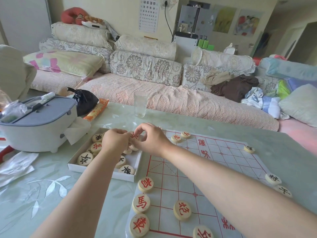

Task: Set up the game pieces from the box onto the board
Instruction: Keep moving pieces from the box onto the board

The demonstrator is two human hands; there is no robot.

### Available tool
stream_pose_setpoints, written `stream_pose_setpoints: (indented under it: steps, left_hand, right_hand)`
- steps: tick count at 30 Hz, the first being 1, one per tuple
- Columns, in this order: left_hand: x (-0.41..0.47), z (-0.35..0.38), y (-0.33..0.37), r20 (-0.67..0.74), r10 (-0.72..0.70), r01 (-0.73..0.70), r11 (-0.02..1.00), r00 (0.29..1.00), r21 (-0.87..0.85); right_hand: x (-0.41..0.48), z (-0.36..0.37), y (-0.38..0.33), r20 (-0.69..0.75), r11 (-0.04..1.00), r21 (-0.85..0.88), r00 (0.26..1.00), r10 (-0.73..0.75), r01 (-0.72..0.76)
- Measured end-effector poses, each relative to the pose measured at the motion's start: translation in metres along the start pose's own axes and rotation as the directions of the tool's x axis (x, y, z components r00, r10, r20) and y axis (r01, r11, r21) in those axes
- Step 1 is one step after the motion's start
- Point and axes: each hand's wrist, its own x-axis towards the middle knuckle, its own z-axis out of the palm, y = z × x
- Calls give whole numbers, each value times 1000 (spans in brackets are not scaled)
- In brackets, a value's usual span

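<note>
Red 馬 marks a wooden piece (141,203); the wall eye chart (148,14) shows E rows.

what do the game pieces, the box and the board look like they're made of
Game pieces: probably pale wood, matte, with characters painted in red or black.
Box: white cardboard, judging by its thin, folded, matte walls.
Board: a thin white sheet printed with red lines, lying flat on the table; paper or plastic film, cannot tell which.
</note>
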Motion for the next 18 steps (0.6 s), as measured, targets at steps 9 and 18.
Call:
stream_pose_setpoints:
  steps: [9, 18]
  left_hand:
    - [-1, -10, -10, 20, 181, -170, 878, 983, 447]
    - [3, -32, -33, -64, 234, -53, 460, 970, 886]
  right_hand:
    - [-13, -10, 18, -22, 989, -121, 996, 86, -88]
    - [-45, -65, 100, -261, 846, -296, 889, 376, -444]
